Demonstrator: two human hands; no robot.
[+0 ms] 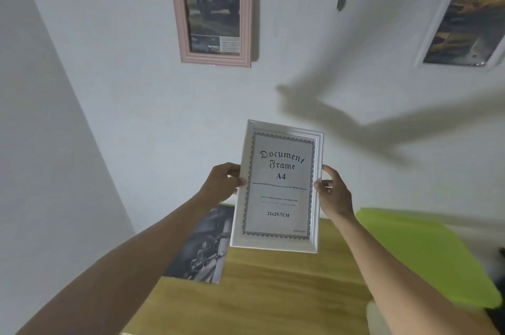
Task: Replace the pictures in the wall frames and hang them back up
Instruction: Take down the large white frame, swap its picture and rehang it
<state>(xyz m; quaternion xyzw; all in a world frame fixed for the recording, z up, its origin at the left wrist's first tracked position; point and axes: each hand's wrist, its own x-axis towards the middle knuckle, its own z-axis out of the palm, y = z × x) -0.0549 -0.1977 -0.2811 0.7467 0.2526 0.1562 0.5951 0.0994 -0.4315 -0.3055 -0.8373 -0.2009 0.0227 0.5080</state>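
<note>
Two frames, one pink arched frame [213, 10] and one white frame [461, 14], are hanging with car pictures. The left hand [222, 184] and right hand [332, 192] are pinching a document frame [278, 187] above the table [273, 293], its stock insert awaiting replacement; a loose print [202, 250] is lying below.
</note>
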